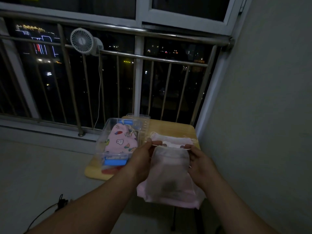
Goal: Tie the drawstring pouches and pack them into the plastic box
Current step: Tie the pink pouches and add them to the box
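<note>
Our left hand point(143, 159) and right hand point(200, 162) pinch a pouch point(170, 174) at lower centre; the box point(101, 142) holds a printed pouch point(120, 141).

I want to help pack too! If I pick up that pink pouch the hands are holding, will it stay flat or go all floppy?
Probably floppy: the pink pouch hangs limp from the left hand and right hand, sagging below them. It likely feels light, since fingertips alone pinch its top edge. It shouldn't roll, being soft cloth.
</note>
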Motion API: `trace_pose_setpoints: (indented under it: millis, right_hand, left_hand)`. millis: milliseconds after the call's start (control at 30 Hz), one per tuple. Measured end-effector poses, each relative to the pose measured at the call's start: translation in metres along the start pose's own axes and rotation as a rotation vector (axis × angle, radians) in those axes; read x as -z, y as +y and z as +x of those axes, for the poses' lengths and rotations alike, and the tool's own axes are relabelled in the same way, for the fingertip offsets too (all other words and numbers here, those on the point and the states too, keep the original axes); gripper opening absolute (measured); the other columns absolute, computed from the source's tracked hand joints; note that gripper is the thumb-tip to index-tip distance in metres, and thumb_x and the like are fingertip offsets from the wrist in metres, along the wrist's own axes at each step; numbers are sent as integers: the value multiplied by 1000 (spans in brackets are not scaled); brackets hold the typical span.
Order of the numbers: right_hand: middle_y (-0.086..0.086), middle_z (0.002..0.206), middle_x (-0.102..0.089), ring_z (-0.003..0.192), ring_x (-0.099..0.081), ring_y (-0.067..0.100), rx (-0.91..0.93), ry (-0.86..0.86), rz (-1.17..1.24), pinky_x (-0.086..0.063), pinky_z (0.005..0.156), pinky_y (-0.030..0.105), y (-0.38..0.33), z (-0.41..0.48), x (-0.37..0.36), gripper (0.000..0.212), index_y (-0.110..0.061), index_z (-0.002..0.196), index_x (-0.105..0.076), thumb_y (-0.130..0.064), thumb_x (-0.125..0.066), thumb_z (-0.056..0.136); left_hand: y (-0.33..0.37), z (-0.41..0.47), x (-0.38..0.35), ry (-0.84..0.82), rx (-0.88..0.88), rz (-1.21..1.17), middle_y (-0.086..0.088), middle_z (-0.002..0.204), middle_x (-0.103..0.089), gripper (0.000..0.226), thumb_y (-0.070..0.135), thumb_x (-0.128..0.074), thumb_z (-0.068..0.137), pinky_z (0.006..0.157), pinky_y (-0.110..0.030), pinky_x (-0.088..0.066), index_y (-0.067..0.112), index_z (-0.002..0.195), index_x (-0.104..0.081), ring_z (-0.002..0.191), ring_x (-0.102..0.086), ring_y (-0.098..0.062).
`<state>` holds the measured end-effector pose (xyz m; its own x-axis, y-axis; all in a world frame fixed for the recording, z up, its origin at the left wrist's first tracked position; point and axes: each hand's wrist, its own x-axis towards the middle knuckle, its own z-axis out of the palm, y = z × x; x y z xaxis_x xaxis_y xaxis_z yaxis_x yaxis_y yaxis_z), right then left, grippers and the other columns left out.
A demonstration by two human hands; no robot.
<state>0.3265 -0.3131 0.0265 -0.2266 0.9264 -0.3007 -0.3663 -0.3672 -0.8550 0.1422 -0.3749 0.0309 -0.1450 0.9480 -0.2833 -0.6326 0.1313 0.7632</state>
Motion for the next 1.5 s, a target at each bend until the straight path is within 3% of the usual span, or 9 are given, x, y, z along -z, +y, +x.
trace_pose_setpoints:
  millis: [133, 300, 467, 633, 800, 1133, 1233, 1333, 1500]
  right_hand:
    - [16, 104, -73, 98, -70, 30, -52, 59, 161, -53, 84, 42, 1, 9, 11, 18, -9, 84, -59, -14, -52, 100]
    - [11, 73, -44, 70, -52, 26, -53, 183, 210, -52, 74, 39, -7, 19, 18, 25, -13, 66, -38, -4, -39, 89]
    - [7, 62, -47, 59, -54, 25, 73, 155, -82, -53, 64, 36, -18, 11, 0, 28, -15, 68, -45, -10, -45, 96]
    - [8, 99, -74, 102, -68, 25, 329, -50, -633, -54, 92, 39, -45, -3, -30, 21, -10, 88, -73, -18, -55, 96]
    - [-6, 109, -76, 110, -67, 15, 358, -136, -633, -52, 102, 39, -50, -5, -43, 22, -24, 102, -80, -28, -58, 100]
    - [-6, 109, -75, 107, -66, 12, 453, -60, -636, -51, 95, 32, -42, 3, -46, 24, -22, 105, -80, -24, -56, 100]
    - [9, 101, -73, 92, -70, 25, 301, 60, -475, -57, 84, 38, -41, 16, -41, 16, -8, 100, -69, -18, -56, 98]
    - [13, 100, -75, 92, -71, 27, 19, 59, -801, -58, 89, 37, -21, 19, -37, 29, -6, 104, -71, -27, -71, 85]
    - [-4, 99, -77, 99, -69, 16, 264, -162, -775, -55, 90, 34, 4, -6, -21, 17, -23, 100, -78, -31, -63, 99]
  left_hand:
    - [-3, 15, 7, 17, 3, -88, -16, 114, -76, 49, 30, -37, 111, 85, -43, -52, 10, 76, -62, 112, -69, -31]
    - [-1, 28, 12, 62, 2, -179, -3, 59, -33, 43, 24, -41, 108, 74, -42, -55, 18, 65, -39, 56, -43, -21]
    - [1, 26, -4, -38, -142, 565, 0, 64, -45, 40, 41, -43, 108, 60, -33, -49, 21, 75, -51, 58, -45, -18]
    - [18, 14, -40, -204, -277, 1205, -6, 97, -63, 43, 59, -44, 103, 60, -24, -48, 21, 114, -61, 76, -60, -14]
    - [26, 8, -61, -300, -357, 1164, 1, 115, -58, 30, 29, -33, 112, 60, -28, -49, 22, 124, -60, 84, -62, -25]
    - [20, 18, -54, -240, -415, 1319, 5, 85, -55, 28, 34, -36, 111, 61, -18, -37, 24, 107, -62, 67, -49, 1]
    - [23, 22, -55, -199, -315, 1131, 4, 79, -53, 32, 37, -37, 111, 62, -24, -43, 18, 105, -62, 67, -50, -12]
    - [28, 23, -56, -147, -237, 913, -1, 70, -48, 39, 44, -38, 109, 56, -28, -40, 18, 86, -54, 61, -45, -16]
    - [22, 27, -56, -62, -220, 929, -6, 72, -53, 47, 47, -40, 108, 57, -28, -41, 7, 98, -62, 63, -49, -19]
